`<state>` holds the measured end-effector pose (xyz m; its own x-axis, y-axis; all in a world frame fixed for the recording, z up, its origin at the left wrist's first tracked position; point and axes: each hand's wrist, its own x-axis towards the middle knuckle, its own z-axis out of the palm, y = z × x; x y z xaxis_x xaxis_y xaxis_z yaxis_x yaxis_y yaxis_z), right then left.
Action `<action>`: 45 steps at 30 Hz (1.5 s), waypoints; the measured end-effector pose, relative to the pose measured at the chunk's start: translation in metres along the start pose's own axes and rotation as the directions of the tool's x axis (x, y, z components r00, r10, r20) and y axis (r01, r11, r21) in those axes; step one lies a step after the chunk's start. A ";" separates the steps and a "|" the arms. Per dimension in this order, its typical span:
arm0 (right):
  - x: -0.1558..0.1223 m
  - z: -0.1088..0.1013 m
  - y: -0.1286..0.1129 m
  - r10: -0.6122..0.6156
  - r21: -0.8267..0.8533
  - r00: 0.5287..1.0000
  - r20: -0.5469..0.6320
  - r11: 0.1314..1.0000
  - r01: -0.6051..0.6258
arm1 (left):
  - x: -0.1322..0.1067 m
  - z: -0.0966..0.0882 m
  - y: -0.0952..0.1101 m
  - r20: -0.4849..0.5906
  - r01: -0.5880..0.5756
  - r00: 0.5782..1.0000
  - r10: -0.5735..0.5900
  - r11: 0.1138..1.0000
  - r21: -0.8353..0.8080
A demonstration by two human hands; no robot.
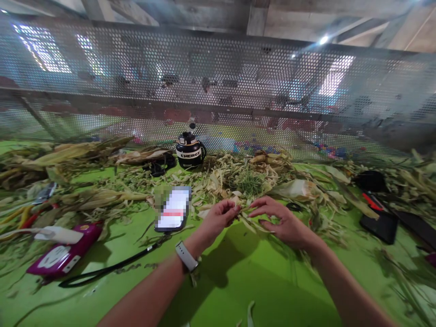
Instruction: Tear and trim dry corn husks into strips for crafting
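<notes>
My left hand (220,217), with a pale band on its wrist, is closed in a pinch over the green table (259,277). A thin strip of corn husk (248,222) comes from its fingertips and runs toward the other hand. My right hand (281,222) is just to the right, its fingers apart and curved, close to the strip's far end. Right behind both hands lies a heap of shredded husk (221,177) with a green tuft (252,180) on it. A broad pale corn husk (294,188) rests beyond my right hand.
A phone (173,209) with a black strap lies left of my hands. A purple device (64,254) with a white plug is farther left. A black jar (189,151) stands behind. Dark flat objects (379,222) lie right. A perforated metal panel (218,72) closes the table's back.
</notes>
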<state>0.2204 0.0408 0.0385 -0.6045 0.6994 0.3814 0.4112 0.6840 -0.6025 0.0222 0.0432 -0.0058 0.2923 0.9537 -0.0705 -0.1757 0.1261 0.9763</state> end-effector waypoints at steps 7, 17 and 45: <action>0.000 0.000 -0.002 -0.035 0.022 0.997 0.065 0.999 0.033 | 0.000 -0.001 -0.004 0.046 -0.004 0.999 0.006 0.999 -0.038; -0.001 0.002 -0.003 0.055 0.296 0.988 0.142 0.951 -0.096 | 0.000 0.000 -0.005 0.074 0.043 0.997 -0.038 0.997 -0.066; 0.003 0.030 0.002 0.417 0.248 0.895 -0.158 0.894 -0.373 | -0.004 0.009 -0.003 0.126 -0.106 0.988 0.093 0.989 0.105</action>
<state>0.1995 0.0377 0.0176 -0.2621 0.9440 0.2005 0.4236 0.2992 -0.8550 0.0299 0.0370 -0.0071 0.3910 0.9192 0.0467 -0.1059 -0.0055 0.9944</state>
